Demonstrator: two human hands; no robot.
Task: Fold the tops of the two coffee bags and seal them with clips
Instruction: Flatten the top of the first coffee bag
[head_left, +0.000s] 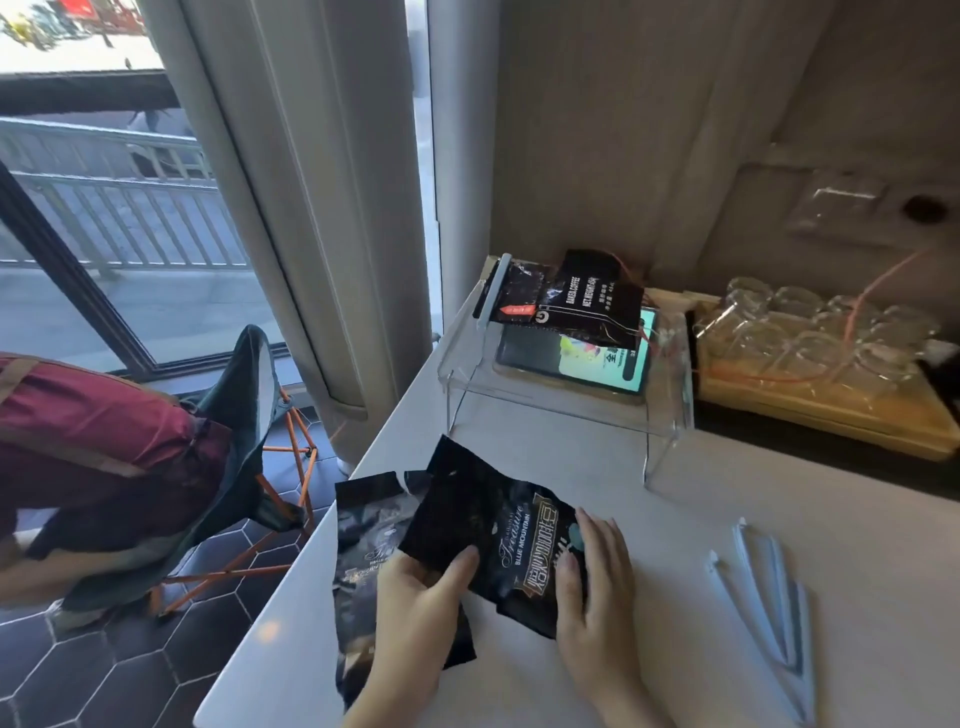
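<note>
Two black coffee bags lie on the white counter (675, 519) near its left edge. The upper bag (488, 525), printed "Blue Mountain", lies slanted across the lower bag (363, 540), its torn top pointing away from me. My left hand (421, 597) grips the upper bag's near left edge, thumb on top. My right hand (597, 587) lies flat on that bag's right end, pressing it down. Pale blue sealing clips (769, 603) rest open in a V on the counter to the right, apart from both hands.
A clear acrylic stand (566, 410) at the back carries a tablet (571, 358), with other black coffee bags (576, 301) and a clip on top. A wooden tray (821, 405) of glasses stands at the back right. A folding chair (249, 467) is left of the counter.
</note>
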